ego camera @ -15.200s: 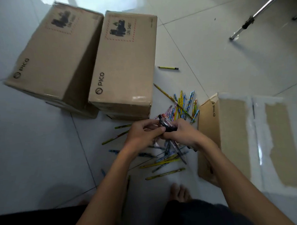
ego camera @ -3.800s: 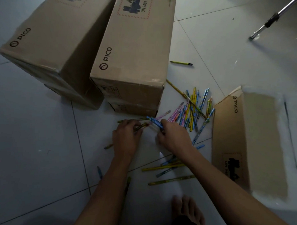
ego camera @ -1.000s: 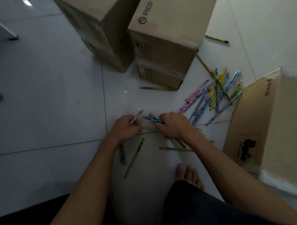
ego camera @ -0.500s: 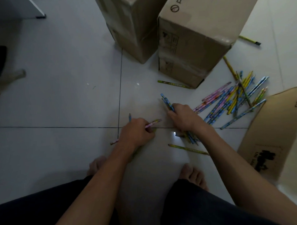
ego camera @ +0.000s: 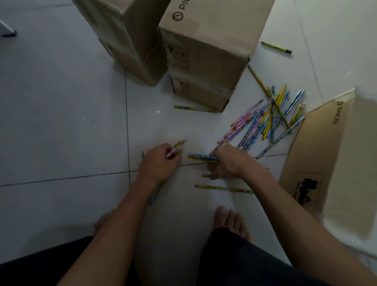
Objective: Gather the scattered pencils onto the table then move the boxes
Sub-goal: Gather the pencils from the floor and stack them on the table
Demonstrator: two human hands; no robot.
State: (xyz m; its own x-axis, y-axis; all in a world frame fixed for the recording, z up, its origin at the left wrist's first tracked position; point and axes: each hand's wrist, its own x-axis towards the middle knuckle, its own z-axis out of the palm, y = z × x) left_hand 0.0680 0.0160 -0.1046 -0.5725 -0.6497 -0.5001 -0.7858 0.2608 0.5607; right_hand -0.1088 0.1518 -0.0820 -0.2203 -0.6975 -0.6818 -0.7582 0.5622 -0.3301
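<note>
My left hand [ego camera: 159,161] is down at the tiled floor, closed around a few pencils, a pink one [ego camera: 176,148] sticking out past the fingers. My right hand [ego camera: 229,161] grips a bundle of blue pencils [ego camera: 202,157] pointing left. A pile of several coloured pencils [ego camera: 266,121] lies on the floor to the right of my right hand. Single pencils lie apart: a yellow-green one [ego camera: 223,188] under my right wrist, a green one [ego camera: 195,108] by the middle box, a yellow one [ego camera: 276,47] far right. Three cardboard boxes stand around: left [ego camera: 119,27], middle [ego camera: 212,45], right [ego camera: 333,159].
My bare feet [ego camera: 228,218] rest on the pale floor tiles just below the hands, and my dark-trousered knees fill the bottom of the view. A white furniture leg [ego camera: 2,27] shows at the top left. Bare floor stretches to the left.
The view has shifted a little right. My right hand's blue bundle has swung from pointing up-left to pointing left, and my left hand has lifted its pencils slightly toward the right hand.
</note>
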